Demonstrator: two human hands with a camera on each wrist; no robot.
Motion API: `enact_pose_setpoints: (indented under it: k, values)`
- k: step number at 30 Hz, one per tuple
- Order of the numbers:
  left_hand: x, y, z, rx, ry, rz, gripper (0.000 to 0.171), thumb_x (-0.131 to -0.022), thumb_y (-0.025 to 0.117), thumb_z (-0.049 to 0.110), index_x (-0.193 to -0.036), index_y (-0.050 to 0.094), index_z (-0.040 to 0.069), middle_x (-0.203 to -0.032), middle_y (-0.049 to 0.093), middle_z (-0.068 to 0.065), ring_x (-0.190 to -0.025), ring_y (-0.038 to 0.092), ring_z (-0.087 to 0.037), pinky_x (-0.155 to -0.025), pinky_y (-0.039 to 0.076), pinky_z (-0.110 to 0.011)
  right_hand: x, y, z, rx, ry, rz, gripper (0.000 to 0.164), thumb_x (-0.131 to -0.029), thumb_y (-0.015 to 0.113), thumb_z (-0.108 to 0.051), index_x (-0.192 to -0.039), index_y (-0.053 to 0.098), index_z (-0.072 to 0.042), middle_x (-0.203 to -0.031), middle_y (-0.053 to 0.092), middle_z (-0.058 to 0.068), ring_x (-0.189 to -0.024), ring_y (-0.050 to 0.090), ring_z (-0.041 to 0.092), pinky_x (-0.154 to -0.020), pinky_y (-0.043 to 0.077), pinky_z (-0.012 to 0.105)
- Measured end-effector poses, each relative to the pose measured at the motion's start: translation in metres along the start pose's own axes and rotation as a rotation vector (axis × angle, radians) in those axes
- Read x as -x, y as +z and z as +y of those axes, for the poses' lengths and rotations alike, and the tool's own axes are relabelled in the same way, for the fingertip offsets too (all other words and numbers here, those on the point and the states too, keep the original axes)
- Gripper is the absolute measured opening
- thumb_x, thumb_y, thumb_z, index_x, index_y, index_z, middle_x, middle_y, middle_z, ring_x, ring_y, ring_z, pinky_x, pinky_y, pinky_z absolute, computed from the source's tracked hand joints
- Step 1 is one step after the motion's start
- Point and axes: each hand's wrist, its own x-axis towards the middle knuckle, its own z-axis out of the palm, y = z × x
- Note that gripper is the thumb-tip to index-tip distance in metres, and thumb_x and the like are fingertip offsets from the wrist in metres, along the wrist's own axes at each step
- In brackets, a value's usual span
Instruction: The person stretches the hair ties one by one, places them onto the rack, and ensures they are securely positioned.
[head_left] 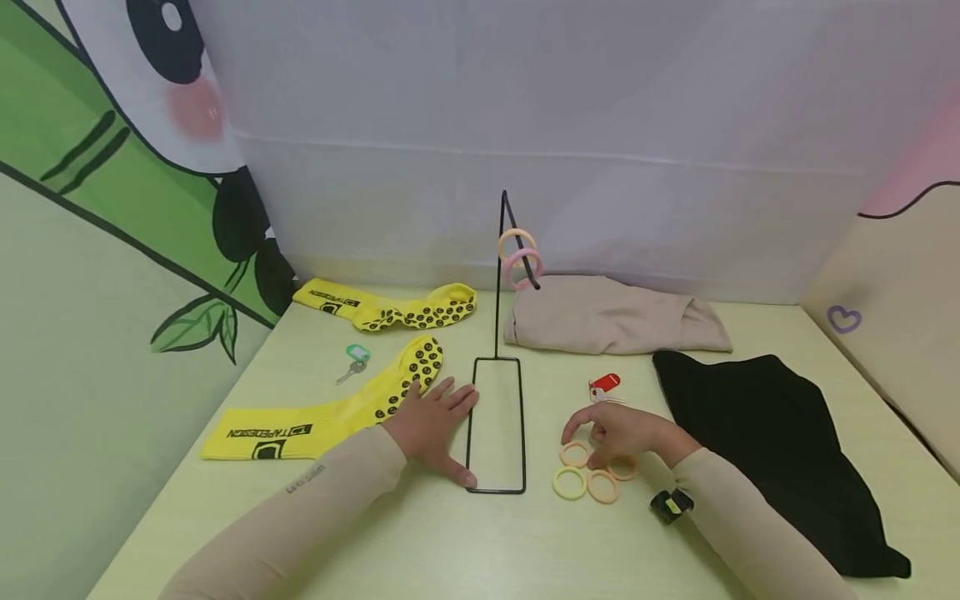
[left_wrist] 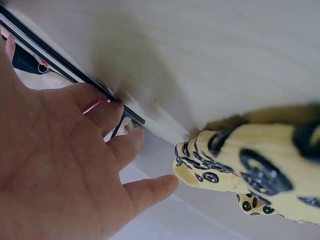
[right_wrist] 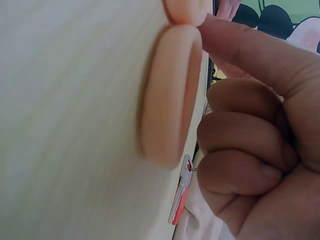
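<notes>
My left hand (head_left: 431, 425) lies with fingers spread along the left side of a black wire stand's base (head_left: 522, 425), thumb on its front corner. From the stand's upper arm hang a peach ring (head_left: 517, 232) and a pink ring (head_left: 507, 277). On the table, the thumb and index finger of my right hand (head_left: 626, 429) pinch the edges of a flat peach ring (head_left: 573, 466); its other fingers are curled. Beside it lie a yellow-green ring (head_left: 569, 497), a second peach ring (right_wrist: 165, 100) and an orange ring (head_left: 632, 474) partly hidden by the hand.
Two yellow socks (head_left: 330, 417) with black dots lie left, a key with a green tag (head_left: 357, 353) between them. A red-tagged key (head_left: 606, 382) lies beyond my right hand. Folded beige cloth (head_left: 600, 312) is at the back, black cloth (head_left: 772, 442) at right.
</notes>
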Motion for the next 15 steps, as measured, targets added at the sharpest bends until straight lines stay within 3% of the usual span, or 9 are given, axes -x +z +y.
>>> enact_pose_setpoints:
  k: [8,15]
  values:
    - [-0.002,0.002,0.000,0.001,0.009,-0.001,0.123,-0.052,0.054,0.088,-0.149,0.017,0.022,-0.156,0.015,0.004,-0.144,0.010,-0.026,-0.110,0.014,-0.062,0.004,0.002,-0.002,0.020,0.017,0.037,0.028,-0.073,0.073,-0.003,-0.097,0.066,-0.014,-0.049,0.026,-0.008,-0.043,0.023,0.005,-0.043,0.023,0.017]
    - [-0.002,0.003,0.000,-0.010,0.006,-0.011,0.124,-0.052,0.053,0.089,-0.150,0.016,0.022,-0.156,0.014,0.003,-0.144,0.010,-0.027,-0.109,0.014,-0.063,0.005,0.004,-0.017,0.040,0.019,0.166,0.024,-0.075,0.073,-0.008,-0.096,0.063,-0.013,-0.048,0.024,-0.008,-0.043,0.020,0.006,-0.043,0.023,0.017]
